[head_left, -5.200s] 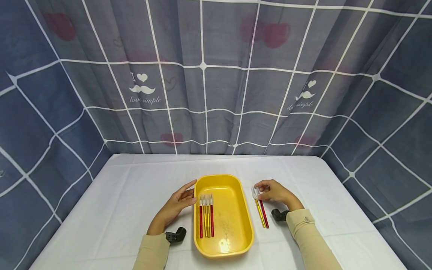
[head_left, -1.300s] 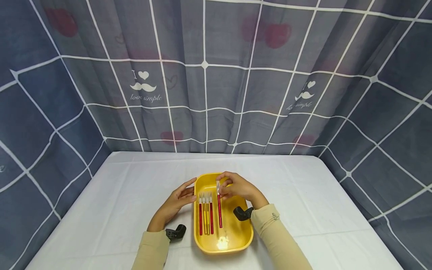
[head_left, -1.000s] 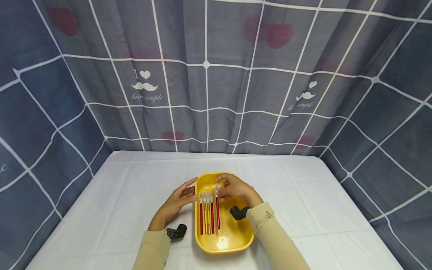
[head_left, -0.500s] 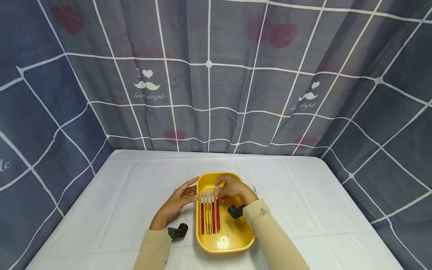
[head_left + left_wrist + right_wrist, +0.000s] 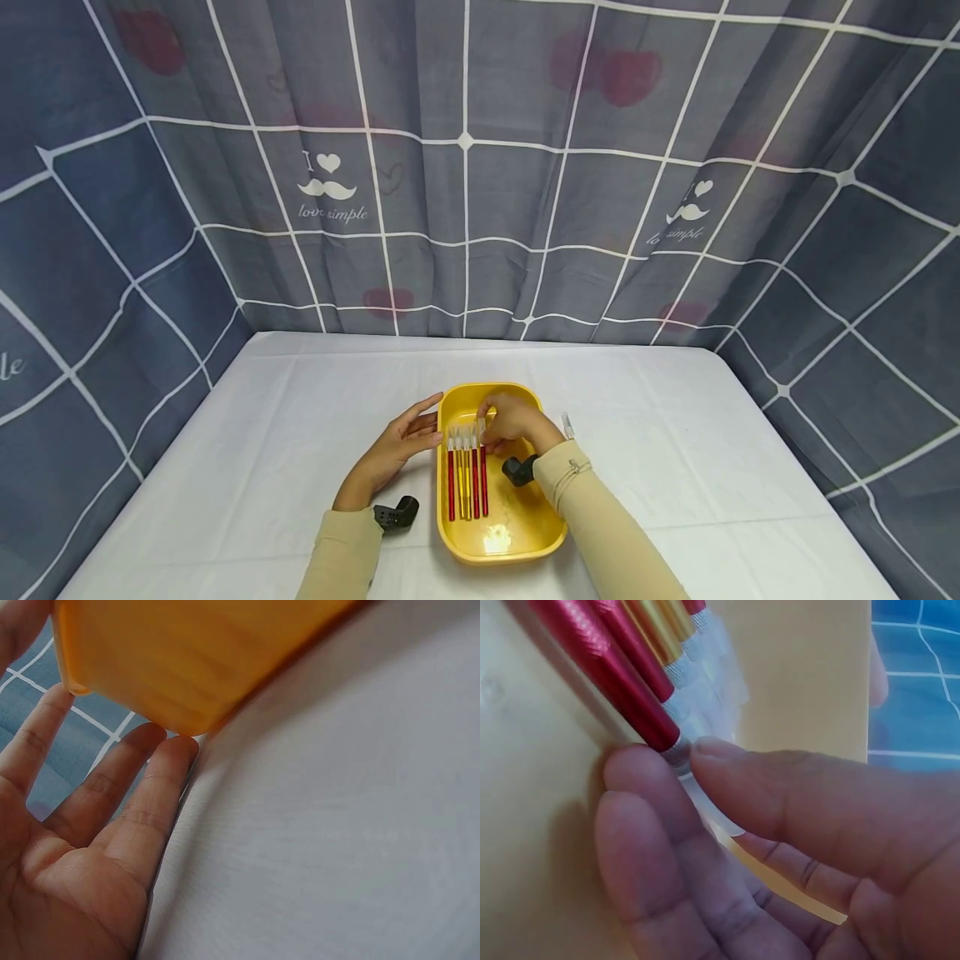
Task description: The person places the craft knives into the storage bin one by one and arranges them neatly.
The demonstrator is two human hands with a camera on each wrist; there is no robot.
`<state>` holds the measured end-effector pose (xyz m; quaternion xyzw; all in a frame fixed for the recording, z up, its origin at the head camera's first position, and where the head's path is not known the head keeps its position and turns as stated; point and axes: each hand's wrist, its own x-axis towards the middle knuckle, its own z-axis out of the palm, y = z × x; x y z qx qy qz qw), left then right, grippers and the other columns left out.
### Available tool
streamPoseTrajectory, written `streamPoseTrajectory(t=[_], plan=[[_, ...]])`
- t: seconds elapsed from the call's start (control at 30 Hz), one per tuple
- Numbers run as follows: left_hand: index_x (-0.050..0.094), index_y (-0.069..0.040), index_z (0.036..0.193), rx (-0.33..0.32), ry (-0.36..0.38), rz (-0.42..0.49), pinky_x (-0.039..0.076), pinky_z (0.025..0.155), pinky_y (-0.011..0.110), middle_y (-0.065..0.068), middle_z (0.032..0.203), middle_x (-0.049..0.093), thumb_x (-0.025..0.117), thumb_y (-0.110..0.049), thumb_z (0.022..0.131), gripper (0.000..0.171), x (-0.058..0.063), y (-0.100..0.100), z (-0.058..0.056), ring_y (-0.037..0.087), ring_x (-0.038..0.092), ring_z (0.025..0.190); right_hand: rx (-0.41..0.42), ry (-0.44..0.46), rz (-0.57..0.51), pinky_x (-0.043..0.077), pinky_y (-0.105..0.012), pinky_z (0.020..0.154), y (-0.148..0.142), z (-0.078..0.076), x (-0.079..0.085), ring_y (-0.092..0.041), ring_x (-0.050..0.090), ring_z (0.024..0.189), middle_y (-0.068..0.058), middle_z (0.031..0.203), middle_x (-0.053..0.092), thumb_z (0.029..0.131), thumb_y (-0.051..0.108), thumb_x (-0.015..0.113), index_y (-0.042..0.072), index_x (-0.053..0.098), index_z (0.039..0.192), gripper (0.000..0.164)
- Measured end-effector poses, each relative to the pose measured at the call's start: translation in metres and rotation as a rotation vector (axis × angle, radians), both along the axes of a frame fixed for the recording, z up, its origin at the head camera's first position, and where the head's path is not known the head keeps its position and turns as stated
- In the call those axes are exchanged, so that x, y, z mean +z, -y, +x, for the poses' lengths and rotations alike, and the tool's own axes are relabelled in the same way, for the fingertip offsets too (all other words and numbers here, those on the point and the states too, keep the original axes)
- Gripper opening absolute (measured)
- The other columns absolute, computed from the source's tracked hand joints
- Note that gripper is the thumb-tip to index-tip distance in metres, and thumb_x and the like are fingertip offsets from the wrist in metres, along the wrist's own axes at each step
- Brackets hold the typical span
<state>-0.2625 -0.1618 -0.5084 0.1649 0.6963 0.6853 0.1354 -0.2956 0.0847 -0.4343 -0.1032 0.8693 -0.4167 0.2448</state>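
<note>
My right hand [image 5: 517, 418] reaches into the yellow tray [image 5: 517, 521] and pinches a red craft knife [image 5: 484, 487] near its knurled collar, below the clear cap. In the right wrist view, thumb and fingers meet around the collar of that red knife [image 5: 619, 686]. To its left, several capped craft knives lie side by side, including a gold knife [image 5: 467, 487] and a red knife [image 5: 452, 487] at the left end. My left hand [image 5: 393, 443] is at the tray's left side with fingers extended, fingertips against the outer wall in the left wrist view.
Right of the tray, the clear cap of another craft knife [image 5: 567, 427] shows on the white-covered table [image 5: 660, 417], the rest hidden behind my right sleeve [image 5: 592, 500]. A checked curtain [image 5: 495, 208] stands behind the table and at both sides.
My right hand has gone from the two knives on the table's right into the tray with a red one, then left and down until it lies beside the row. My left hand stays put.
</note>
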Motion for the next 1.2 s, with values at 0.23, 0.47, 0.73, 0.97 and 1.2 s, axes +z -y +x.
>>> streamPoseTrajectory(t=[0.23, 0.47, 0.73, 0.97, 1.2], plan=[[0.031, -0.009, 0.172, -0.004, -0.005, 0.000, 0.045, 0.116, 0.040, 0.031, 0.162, 0.045, 0.070, -0.018, 0.106, 0.077, 0.000, 0.000, 0.000, 0.045, 0.048, 0.148, -0.019, 0.002, 0.014, 0.061, -0.028, 0.059, 0.004, -0.001, -0.005, -0.016, 0.066, 0.057, -0.011, 0.067, 0.068, 0.091, -0.014, 0.076, 0.000, 0.063, 0.110, 0.028], [0.032, -0.010, 0.171, 0.008, 0.005, -0.002, 0.045, 0.116, 0.042, 0.030, 0.162, 0.046, 0.070, -0.018, 0.106, 0.076, -0.001, 0.000, -0.001, 0.044, 0.049, 0.147, -0.018, 0.003, 0.037, 0.060, -0.027, 0.059, 0.004, -0.001, -0.006, -0.014, 0.064, 0.055, -0.011, 0.071, 0.068, 0.090, -0.014, 0.076, 0.000, 0.065, 0.111, 0.028], [0.032, -0.009, 0.171, 0.005, 0.008, 0.005, 0.047, 0.113, 0.036, 0.031, 0.162, 0.045, 0.070, -0.015, 0.106, 0.076, -0.001, -0.001, -0.001, 0.044, 0.049, 0.147, -0.010, 0.013, 0.036, 0.062, -0.030, 0.061, 0.004, 0.000, -0.002, -0.016, 0.067, 0.057, -0.011, 0.072, 0.070, 0.090, -0.012, 0.077, -0.003, 0.066, 0.118, 0.031], [0.032, -0.008, 0.171, 0.006, 0.010, 0.009, 0.047, 0.113, 0.036, 0.031, 0.162, 0.045, 0.070, -0.015, 0.106, 0.076, 0.000, -0.001, -0.001, 0.045, 0.048, 0.147, 0.008, 0.017, 0.041, 0.064, -0.032, 0.063, 0.000, 0.003, 0.008, -0.020, 0.071, 0.061, -0.016, 0.075, 0.072, 0.094, -0.005, 0.076, -0.004, 0.063, 0.129, 0.038], [0.031, -0.009, 0.172, -0.003, 0.020, 0.019, 0.048, 0.110, 0.031, 0.031, 0.163, 0.044, 0.070, -0.013, 0.106, 0.077, 0.001, 0.000, 0.000, 0.045, 0.048, 0.147, 0.044, -0.047, 0.040, 0.065, -0.037, 0.069, -0.011, 0.002, 0.017, -0.028, 0.076, 0.071, -0.013, 0.081, 0.073, 0.099, 0.006, 0.077, -0.004, 0.064, 0.133, 0.038]])
